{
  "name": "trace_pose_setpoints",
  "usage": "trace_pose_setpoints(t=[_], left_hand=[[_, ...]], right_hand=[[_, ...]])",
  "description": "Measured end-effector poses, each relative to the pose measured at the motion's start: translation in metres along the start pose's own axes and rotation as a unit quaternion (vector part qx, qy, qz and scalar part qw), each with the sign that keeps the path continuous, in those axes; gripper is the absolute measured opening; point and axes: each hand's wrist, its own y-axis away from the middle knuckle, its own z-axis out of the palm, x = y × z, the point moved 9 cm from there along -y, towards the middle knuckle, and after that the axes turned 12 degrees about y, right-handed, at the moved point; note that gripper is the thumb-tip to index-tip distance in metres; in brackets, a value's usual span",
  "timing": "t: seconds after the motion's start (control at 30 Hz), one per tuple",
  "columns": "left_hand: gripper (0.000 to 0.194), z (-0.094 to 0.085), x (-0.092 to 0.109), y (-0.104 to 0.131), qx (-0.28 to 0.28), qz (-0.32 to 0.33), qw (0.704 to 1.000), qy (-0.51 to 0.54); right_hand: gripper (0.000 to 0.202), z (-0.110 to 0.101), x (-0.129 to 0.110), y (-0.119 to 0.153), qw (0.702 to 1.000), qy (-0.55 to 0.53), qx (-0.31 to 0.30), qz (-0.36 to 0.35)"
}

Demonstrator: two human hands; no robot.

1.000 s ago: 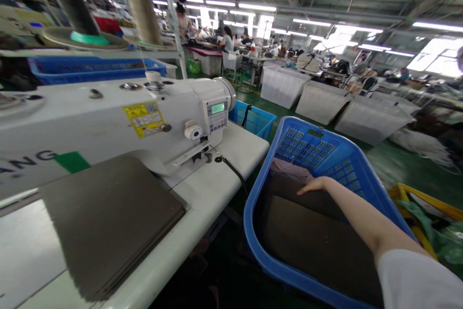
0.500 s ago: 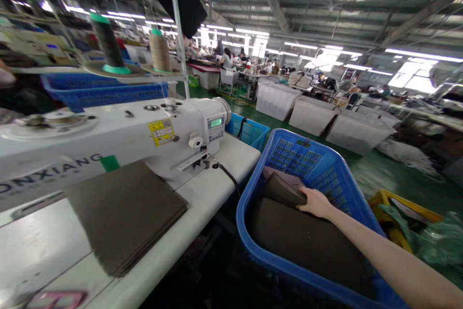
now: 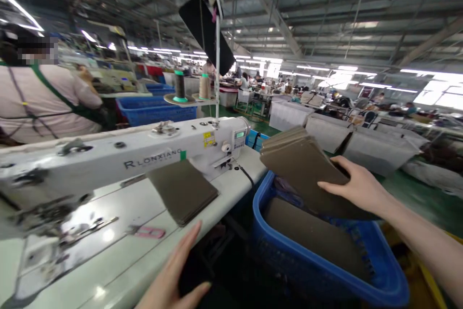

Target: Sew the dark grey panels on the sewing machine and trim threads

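Observation:
My right hand (image 3: 347, 181) grips a thick stack of dark brown fabric pieces (image 3: 296, 164) by its right side, raised above the blue basket (image 3: 265, 246). More brown fabric (image 3: 314, 232) lies inside that basket. Near the front edge of the sewing table (image 3: 144, 261), my left hand (image 3: 181, 270) is open with fingers apart, holding nothing. Another brown stack (image 3: 183, 191) rests on the table beside the white sewing machine (image 3: 108, 154). Pink-handled snips (image 3: 150, 232) lie on the table to the left of my left hand.
Two thread cones, one dark (image 3: 180, 86) and one beige (image 3: 204, 87), stand behind the machine. A person in a pink top (image 3: 47, 92) is at the left. Behind the machine is another blue crate (image 3: 155, 110); white bins (image 3: 289, 114) stand farther back.
My right hand has lifted a brown stack up out of the blue basket. My left hand has come into view at the bottom. The view has swung left, showing more of the machine.

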Motion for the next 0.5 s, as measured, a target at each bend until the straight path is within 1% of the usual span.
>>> trace_pose_setpoints(t=[0.03,0.07,0.1,0.13,0.17,0.2,0.23,0.27,0.3,0.37,0.4,0.43,0.5], left_hand=[[0.085,0.020,0.004,-0.007,-0.029,-0.015,0.998,0.046],[0.091,0.038,0.011,-0.014,-0.048,-0.020,0.993,0.103],[0.098,0.054,0.021,-0.022,-0.054,-0.016,0.985,0.160],[0.103,0.065,0.030,-0.028,-0.048,-0.009,0.975,0.215],[0.107,0.073,0.039,-0.033,-0.042,-0.002,0.964,0.264],[0.111,0.079,0.046,-0.035,-0.037,0.004,0.949,0.313],[0.111,0.081,0.050,-0.035,-0.021,0.004,0.937,0.350],[0.109,0.078,0.052,-0.032,0.010,0.000,0.928,0.372],[0.106,0.071,0.050,-0.026,0.053,-0.008,0.924,0.380],[0.098,0.051,0.046,-0.010,0.152,-0.030,0.919,0.363],[0.095,0.041,0.046,-0.003,0.192,-0.036,0.916,0.350],[0.093,0.033,0.047,0.003,0.217,-0.039,0.913,0.343],[0.089,0.019,0.054,0.008,0.238,-0.039,0.905,0.351]], right_hand=[[0.056,-0.006,-0.018,-0.001,0.998,-0.057,-0.018,0.003],[0.056,-0.007,-0.037,-0.001,0.992,-0.124,-0.038,0.003],[0.057,-0.003,-0.059,-0.001,0.979,-0.194,-0.061,-0.001],[0.057,0.004,-0.083,-0.001,0.960,-0.266,-0.085,-0.008],[0.056,0.014,-0.108,0.000,0.935,-0.336,-0.109,-0.018],[0.056,0.025,-0.133,0.002,0.907,-0.399,-0.134,-0.029],[0.056,0.035,-0.158,0.003,0.877,-0.454,-0.155,-0.041],[0.056,0.045,-0.181,0.004,0.847,-0.500,-0.173,-0.052],[0.056,0.053,-0.202,0.005,0.822,-0.535,-0.187,-0.061],[0.056,0.063,-0.234,0.003,0.783,-0.582,-0.205,-0.074],[0.056,0.065,-0.245,0.001,0.769,-0.598,-0.210,-0.077],[0.057,0.066,-0.254,-0.003,0.757,-0.613,-0.213,-0.080],[0.058,0.069,-0.264,-0.010,0.733,-0.639,-0.218,-0.084]])
